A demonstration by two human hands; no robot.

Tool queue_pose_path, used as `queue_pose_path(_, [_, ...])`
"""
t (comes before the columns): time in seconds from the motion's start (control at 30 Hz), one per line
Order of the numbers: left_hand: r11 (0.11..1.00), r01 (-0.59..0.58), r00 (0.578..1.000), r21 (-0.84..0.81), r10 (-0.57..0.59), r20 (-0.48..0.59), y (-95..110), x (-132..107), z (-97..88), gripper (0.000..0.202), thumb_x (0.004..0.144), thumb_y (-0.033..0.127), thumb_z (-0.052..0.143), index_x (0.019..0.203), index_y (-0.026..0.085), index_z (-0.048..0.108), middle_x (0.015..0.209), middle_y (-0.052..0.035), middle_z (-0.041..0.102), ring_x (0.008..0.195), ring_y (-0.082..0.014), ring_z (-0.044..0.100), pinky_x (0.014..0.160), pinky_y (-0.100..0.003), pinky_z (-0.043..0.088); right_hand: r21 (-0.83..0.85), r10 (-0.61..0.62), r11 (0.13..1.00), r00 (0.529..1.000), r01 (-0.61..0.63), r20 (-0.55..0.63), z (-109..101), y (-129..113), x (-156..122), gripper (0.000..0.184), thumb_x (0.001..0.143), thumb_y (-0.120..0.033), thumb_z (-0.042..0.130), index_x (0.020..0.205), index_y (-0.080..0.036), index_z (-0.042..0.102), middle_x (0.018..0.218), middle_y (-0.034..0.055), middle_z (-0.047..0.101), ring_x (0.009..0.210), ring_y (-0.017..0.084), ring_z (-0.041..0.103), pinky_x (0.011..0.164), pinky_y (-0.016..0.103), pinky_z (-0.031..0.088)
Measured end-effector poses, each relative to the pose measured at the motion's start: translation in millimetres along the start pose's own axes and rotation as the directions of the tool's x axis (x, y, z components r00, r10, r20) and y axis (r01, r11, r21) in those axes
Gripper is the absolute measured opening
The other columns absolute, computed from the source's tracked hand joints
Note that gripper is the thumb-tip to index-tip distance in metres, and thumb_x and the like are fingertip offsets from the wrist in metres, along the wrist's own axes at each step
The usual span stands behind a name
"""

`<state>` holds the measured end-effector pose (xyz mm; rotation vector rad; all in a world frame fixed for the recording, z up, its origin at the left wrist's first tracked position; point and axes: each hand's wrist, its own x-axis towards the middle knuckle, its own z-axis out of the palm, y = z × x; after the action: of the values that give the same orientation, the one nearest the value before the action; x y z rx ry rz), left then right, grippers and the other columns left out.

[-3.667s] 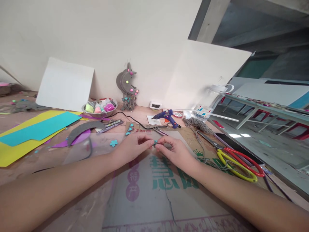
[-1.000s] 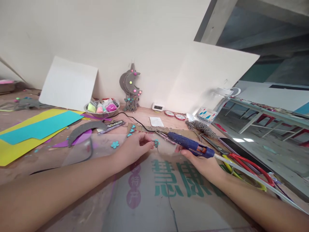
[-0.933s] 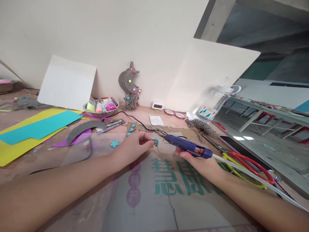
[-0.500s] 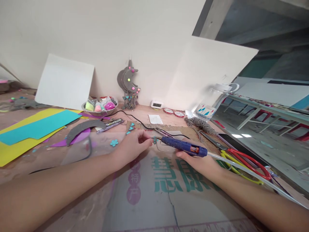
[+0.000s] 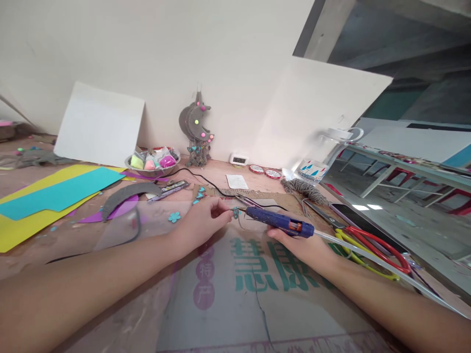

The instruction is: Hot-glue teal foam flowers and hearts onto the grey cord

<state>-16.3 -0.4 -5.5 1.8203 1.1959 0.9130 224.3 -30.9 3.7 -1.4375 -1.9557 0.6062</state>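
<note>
My right hand (image 5: 289, 239) is closed around a blue hot glue gun (image 5: 279, 220), with a long clear glue stick (image 5: 353, 250) running out of its back end. The gun's nozzle points left and meets a small teal piece (image 5: 236, 213). Thumb and fingertips of my left hand (image 5: 206, 218) pinch that piece; its exact shape is too small to make out. Left of this hand a teal flower cutout (image 5: 174, 216) lies on a clear plastic sheet. Several small teal pieces (image 5: 199, 194) rest on cardboard just behind it. Below both hands is a printed cardboard sheet (image 5: 228, 314).
Red-and-yellow-handled scissors (image 5: 379, 247) and a phone (image 5: 356, 220) lie at right, near grey yarn (image 5: 305, 190) and a clear jug (image 5: 316, 166). A bowl of colored clay (image 5: 152, 164), foam sheets (image 5: 62, 193) and a grey crescent (image 5: 127, 193) sit left. A moon ornament (image 5: 196, 125) hangs behind.
Almost nothing differs. The glue gun has shifted very slightly left, its nozzle still at the small teal piece in my left fingertips.
</note>
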Motion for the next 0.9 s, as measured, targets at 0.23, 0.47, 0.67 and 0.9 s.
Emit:
queue_pose_path(0.23, [0.998,-0.049,0.999,0.028,0.049,-0.021,1.5,-0.1,-0.6,0.018,0.078,0.036,0.05,0.075,0.019,0.057,0.076,0.0008,0.064,0.066,-0.0139,0.057,0.058,-0.024,0.04,-0.035,-0.021,0.999,1.0,0.021,0.013,0.7,3.4,-0.4,0.022,0.077,-0.045,0.059,0.082,-0.023,0.059,0.075,0.0017,0.062,0.071,0.02,0.059,0.064,0.029,0.048])
queue_pose_path(0.47, [0.997,-0.066,0.998,0.036,0.067,-0.016,-2.4,1.3,2.2,0.017,0.079,0.035,0.05,0.074,0.02,0.056,0.076,0.0011,0.064,0.068,-0.0143,0.057,0.06,-0.025,0.041,-0.073,-0.047,0.996,0.999,0.048,0.022,0.2,-5.5,-0.7,0.026,0.077,-0.046,0.058,0.074,-0.02,0.058,0.072,0.0017,0.06,0.068,0.018,0.056,0.062,0.027,0.046])
queue_pose_path(0.67, [0.997,-0.065,0.997,0.042,0.066,-0.029,2.3,-0.5,1.3,0.016,0.078,0.034,0.051,0.072,0.019,0.056,0.071,0.0023,0.063,0.066,-0.0141,0.057,0.059,-0.024,0.04,-0.071,-0.033,0.997,0.999,0.035,0.027,0.1,-7.2,-1.2,0.023,0.078,-0.043,0.059,0.082,-0.021,0.062,0.071,0.0003,0.061,0.066,0.016,0.056,0.059,0.025,0.045])
queue_pose_path(0.9, [0.996,-0.073,0.997,0.043,0.075,-0.033,0.5,0.6,1.6,0.015,0.078,0.032,0.051,0.072,0.02,0.057,0.071,0.0027,0.064,0.065,-0.0136,0.057,0.059,-0.024,0.04,-0.084,-0.028,0.996,0.999,0.029,0.019,0.3,-6.6,-1.8,0.024,0.078,-0.045,0.057,0.081,-0.022,0.06,0.072,0.0009,0.06,0.067,0.018,0.056,0.06,0.026,0.046])
